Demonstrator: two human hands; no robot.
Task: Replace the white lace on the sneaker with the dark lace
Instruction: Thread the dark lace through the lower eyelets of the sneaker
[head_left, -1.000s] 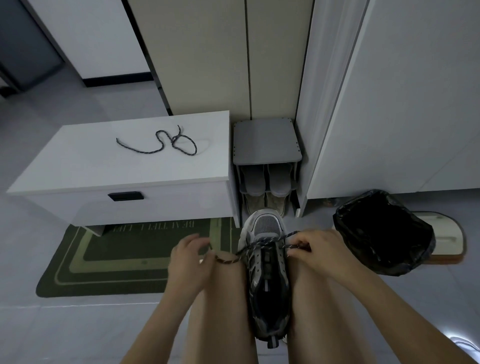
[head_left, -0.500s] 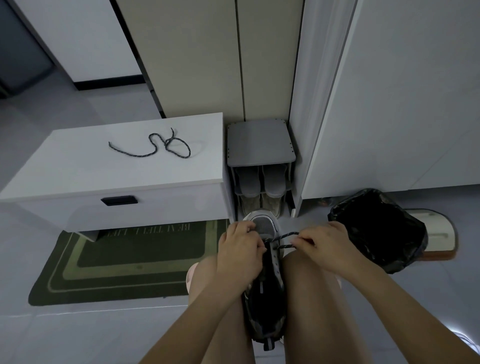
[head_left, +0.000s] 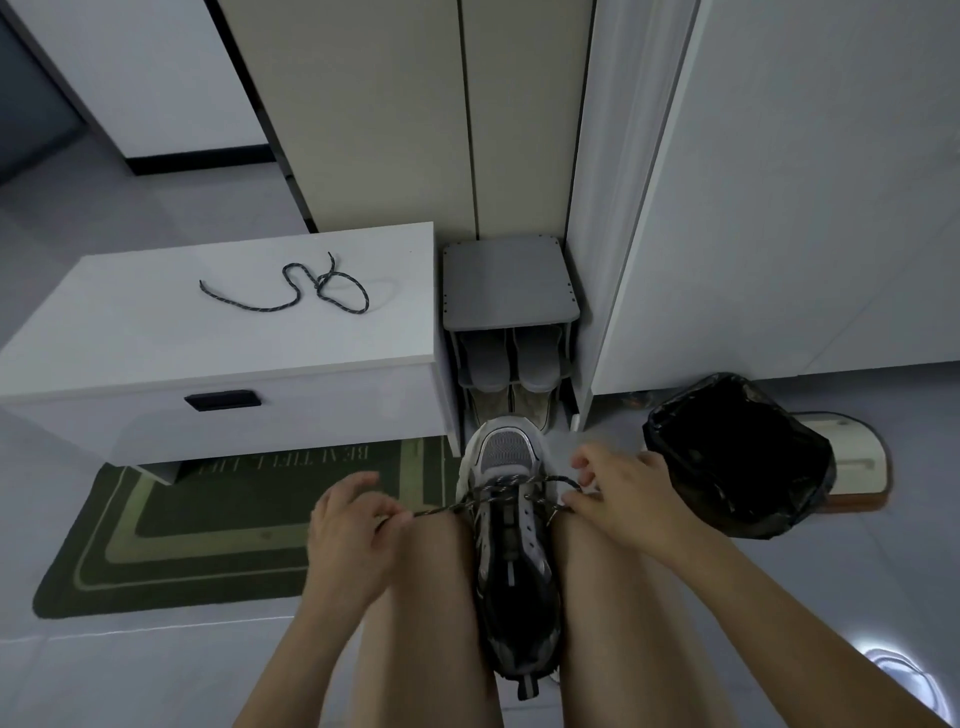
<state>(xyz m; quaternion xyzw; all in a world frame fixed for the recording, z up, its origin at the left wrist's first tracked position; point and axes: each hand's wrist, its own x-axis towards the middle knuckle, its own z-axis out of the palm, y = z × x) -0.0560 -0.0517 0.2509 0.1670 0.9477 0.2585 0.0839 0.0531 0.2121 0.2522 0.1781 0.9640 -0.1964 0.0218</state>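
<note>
Pulling dark lace (head_left: 437, 511) leftward, left hand (head_left: 349, 527).

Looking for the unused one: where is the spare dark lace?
Head view, upper left: the spare dark lace lies loosely looped on top of the white drawer cabinet, left of the grey shoe rack.
</note>
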